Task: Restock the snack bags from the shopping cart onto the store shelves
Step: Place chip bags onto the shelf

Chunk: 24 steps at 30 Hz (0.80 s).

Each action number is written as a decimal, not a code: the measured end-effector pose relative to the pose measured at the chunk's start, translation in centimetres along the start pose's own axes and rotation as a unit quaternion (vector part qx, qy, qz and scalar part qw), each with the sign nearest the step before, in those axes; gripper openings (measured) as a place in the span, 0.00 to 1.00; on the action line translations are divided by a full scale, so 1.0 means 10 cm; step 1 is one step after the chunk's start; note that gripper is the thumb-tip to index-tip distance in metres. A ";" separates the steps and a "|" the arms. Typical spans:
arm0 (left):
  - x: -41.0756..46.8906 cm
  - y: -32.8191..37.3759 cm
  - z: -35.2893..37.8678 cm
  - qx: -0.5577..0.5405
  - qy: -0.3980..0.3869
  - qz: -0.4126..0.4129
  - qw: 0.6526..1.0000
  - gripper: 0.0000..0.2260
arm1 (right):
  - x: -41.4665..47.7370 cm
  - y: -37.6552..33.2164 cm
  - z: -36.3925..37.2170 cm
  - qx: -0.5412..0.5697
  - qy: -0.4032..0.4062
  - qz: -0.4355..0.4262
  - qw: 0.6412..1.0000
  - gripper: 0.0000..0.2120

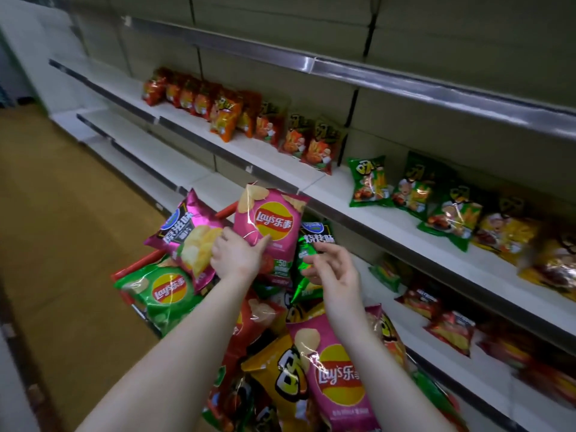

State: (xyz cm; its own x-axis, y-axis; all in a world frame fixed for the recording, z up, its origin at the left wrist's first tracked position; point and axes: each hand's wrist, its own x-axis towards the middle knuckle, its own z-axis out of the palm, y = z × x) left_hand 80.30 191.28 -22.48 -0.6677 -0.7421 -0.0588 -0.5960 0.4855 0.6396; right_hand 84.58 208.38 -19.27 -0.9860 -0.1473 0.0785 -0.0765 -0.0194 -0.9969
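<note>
Over the heaped cart at center frame, left hand [237,254] has a grip pinching the pink Lay's bag [268,226] upright, probably to shelve it, right hand [333,269] spread loose beside it, holding nothing.

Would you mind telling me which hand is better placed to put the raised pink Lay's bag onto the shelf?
Left, probably. The left hand already grips the pink Lay's bag, raised above the cart pile. The right hand is open beside it, holding nothing, though it is on the side nearer the shelf.
</note>
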 end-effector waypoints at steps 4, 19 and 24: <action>-0.06 -0.02 0.00 -0.044 0.015 0.020 0.999 0.35 | -0.07 -0.06 -0.09 0.001 0.006 -0.004 1.000 0.06; -1.29 0.17 -0.31 -0.411 -0.014 0.070 0.909 0.32 | -0.48 -0.05 -0.92 -0.053 0.074 -0.057 0.994 0.07; -1.75 -0.19 -0.20 -0.432 -0.062 -0.006 0.900 0.24 | -0.62 0.35 -1.07 -0.127 0.080 0.020 0.989 0.11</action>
State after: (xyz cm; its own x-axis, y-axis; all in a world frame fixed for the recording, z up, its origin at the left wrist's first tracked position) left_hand 94.00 202.39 -21.18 -0.7398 -0.6620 -0.1200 -0.0695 -0.1021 0.9923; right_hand 88.81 219.85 -23.32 -0.9982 0.0148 0.0573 -0.0523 0.2351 -0.9706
